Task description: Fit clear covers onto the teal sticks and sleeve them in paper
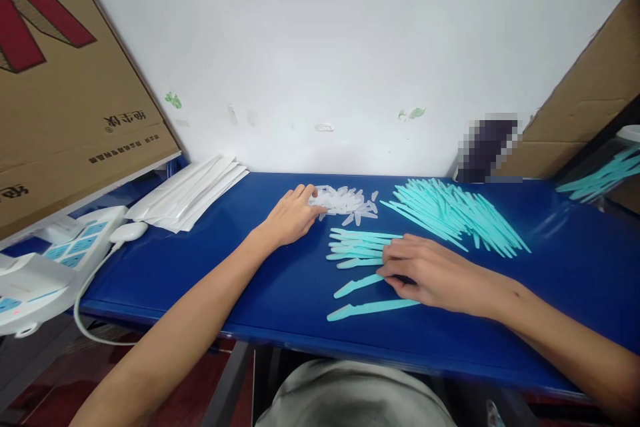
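Note:
My left hand (295,215) is at the left edge of a pile of small translucent white plastic covers (345,200). Its thumb and forefinger are apart, touching the pile; I see no cover plainly held. My right hand (417,270) has thumb and fingertips closed on the handle of a teal eyebrow razor (355,285), which lies with its head to the left. Above it, a row of several teal razors (357,243) runs partly under the same hand. A separate razor (370,309) lies below, nearest the table's front edge.
A large heap of teal sticks (455,210) lies at the right back of the blue table (200,287). White flat packets (190,193), a power strip (80,247) and a white cable (80,307) are at the left. Cardboard (75,100) stands at the left, with a clear container (610,167) far right.

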### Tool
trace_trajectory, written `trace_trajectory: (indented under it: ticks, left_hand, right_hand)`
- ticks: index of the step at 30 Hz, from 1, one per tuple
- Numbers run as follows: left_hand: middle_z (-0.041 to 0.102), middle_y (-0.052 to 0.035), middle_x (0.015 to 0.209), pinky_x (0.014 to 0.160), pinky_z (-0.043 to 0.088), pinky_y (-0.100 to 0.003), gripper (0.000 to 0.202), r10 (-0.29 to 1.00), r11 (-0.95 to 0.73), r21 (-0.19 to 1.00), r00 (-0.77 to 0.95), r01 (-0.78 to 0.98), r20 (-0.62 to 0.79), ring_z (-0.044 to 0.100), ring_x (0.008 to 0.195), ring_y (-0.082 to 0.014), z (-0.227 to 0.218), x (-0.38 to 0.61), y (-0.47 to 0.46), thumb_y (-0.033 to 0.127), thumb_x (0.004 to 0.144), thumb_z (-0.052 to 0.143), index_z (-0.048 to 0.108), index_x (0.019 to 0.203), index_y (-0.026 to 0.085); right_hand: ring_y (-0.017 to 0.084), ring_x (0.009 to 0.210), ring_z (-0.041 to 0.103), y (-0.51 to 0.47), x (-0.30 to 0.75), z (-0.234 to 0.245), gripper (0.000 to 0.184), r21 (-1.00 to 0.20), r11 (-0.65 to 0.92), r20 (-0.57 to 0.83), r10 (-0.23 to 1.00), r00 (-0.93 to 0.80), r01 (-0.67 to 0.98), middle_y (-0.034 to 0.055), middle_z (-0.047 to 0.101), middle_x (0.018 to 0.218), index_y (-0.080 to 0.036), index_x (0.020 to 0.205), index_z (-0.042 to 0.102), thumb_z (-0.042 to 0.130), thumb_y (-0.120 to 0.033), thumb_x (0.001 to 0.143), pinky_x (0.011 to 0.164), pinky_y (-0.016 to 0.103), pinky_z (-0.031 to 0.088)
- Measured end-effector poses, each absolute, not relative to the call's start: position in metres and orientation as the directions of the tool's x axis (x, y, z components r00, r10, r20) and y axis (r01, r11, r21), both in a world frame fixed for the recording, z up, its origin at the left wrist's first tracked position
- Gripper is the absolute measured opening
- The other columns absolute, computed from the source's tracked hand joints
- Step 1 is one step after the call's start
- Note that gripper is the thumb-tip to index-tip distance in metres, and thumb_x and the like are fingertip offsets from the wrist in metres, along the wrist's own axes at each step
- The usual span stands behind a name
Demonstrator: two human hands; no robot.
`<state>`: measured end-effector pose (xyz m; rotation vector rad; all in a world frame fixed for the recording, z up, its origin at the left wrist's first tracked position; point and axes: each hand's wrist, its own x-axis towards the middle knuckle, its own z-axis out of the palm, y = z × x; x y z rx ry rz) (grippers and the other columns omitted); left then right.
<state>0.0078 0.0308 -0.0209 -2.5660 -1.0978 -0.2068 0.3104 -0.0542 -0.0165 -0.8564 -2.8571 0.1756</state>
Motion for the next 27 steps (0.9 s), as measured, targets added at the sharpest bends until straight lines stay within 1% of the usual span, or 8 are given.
trace_trajectory:
  ticks: [3,6,11,14,17,21,24,27]
  left_hand:
    - [0.051,-0.0136,0.125,0.087,0.044,-0.040,0.033,0.679,-0.649,-0.237,0.691,0.723,0.250,0.051,0.105,-0.0282,-0.019,0.008,0.029,0.020,0.100,0.048,0.075,0.118,0.026]
    - [0.053,-0.0124,0.124,0.088,0.043,-0.040,0.029,0.666,-0.678,-0.211,0.710,0.704,0.228,0.051,0.105,-0.0275,-0.018,0.007,0.027,0.025,0.102,0.050,0.076,0.113,0.025]
    - [0.055,-0.0122,0.120,0.088,0.041,-0.040,0.030,0.661,-0.702,-0.159,0.718,0.694,0.217,0.050,0.103,-0.0270,-0.019,0.008,0.025,0.032,0.105,0.049,0.074,0.118,0.022]
    - [0.056,-0.0120,0.118,0.088,0.040,-0.040,0.030,0.667,-0.710,-0.096,0.711,0.697,0.222,0.049,0.103,-0.0267,-0.020,0.008,0.026,0.032,0.104,0.050,0.074,0.118,0.022]
    - [0.057,-0.0103,0.116,0.089,0.040,-0.039,0.025,0.683,-0.720,0.025,0.702,0.694,0.203,0.048,0.103,-0.0261,-0.020,0.008,0.029,0.031,0.102,0.054,0.076,0.109,0.024]
    - [0.059,-0.0095,0.113,0.091,0.039,-0.039,0.020,0.705,-0.709,0.173,0.686,0.683,0.181,0.048,0.105,-0.0261,-0.019,0.008,0.032,0.032,0.100,0.059,0.077,0.104,0.024]
    - [0.061,-0.0090,0.111,0.091,0.039,-0.039,0.021,0.703,-0.710,0.214,0.688,0.671,0.179,0.048,0.104,-0.0259,-0.019,0.009,0.033,0.035,0.099,0.061,0.076,0.108,0.024]
    - [0.062,-0.0093,0.114,0.091,0.039,-0.039,0.026,0.713,-0.700,0.201,0.686,0.685,0.148,0.047,0.103,-0.0260,-0.019,0.010,0.032,0.036,0.101,0.059,0.075,0.118,0.025]
  right_hand:
    - [0.018,0.084,0.063,-0.056,0.310,-0.018,0.022,-0.101,0.844,0.158,0.537,-0.829,0.528,0.0024,0.068,0.092,-0.022,0.089,0.069,0.051,-0.023,0.101,0.084,0.035,0.039]
    - [0.018,0.089,0.064,-0.057,0.309,-0.024,0.021,-0.003,0.858,0.237,0.500,-0.833,0.514,0.0022,0.070,0.097,-0.021,0.095,0.069,0.049,-0.024,0.103,0.088,0.035,0.039]
    - [0.019,0.080,0.063,-0.053,0.306,-0.038,0.022,0.234,0.833,0.337,0.414,-0.846,0.501,0.0029,0.070,0.087,-0.018,0.088,0.069,0.052,-0.020,0.101,0.082,0.036,0.038]
    - [0.019,0.073,0.060,-0.052,0.304,-0.040,0.024,0.305,0.814,0.361,0.382,-0.851,0.494,0.0030,0.067,0.079,-0.017,0.080,0.067,0.051,-0.014,0.097,0.076,0.036,0.036]
    - [0.017,0.071,0.056,-0.055,0.302,-0.033,0.021,0.228,0.839,0.396,0.384,-0.834,0.494,0.0030,0.063,0.077,-0.017,0.080,0.064,0.051,-0.014,0.096,0.073,0.035,0.035]
    - [0.017,0.075,0.052,-0.057,0.306,-0.016,0.017,-0.022,0.844,0.426,0.493,-0.759,0.536,0.0046,0.062,0.086,-0.018,0.089,0.059,0.047,-0.017,0.100,0.073,0.034,0.035]
    - [0.019,0.080,0.052,-0.052,0.315,-0.012,0.015,-0.183,0.800,0.452,0.585,-0.674,0.572,0.0052,0.060,0.092,-0.020,0.092,0.057,0.046,-0.021,0.102,0.074,0.034,0.037]
    - [0.018,0.080,0.053,-0.044,0.322,-0.016,0.015,-0.285,0.765,0.492,0.634,-0.596,0.578,0.0043,0.059,0.090,-0.021,0.093,0.057,0.046,-0.023,0.103,0.071,0.033,0.038]
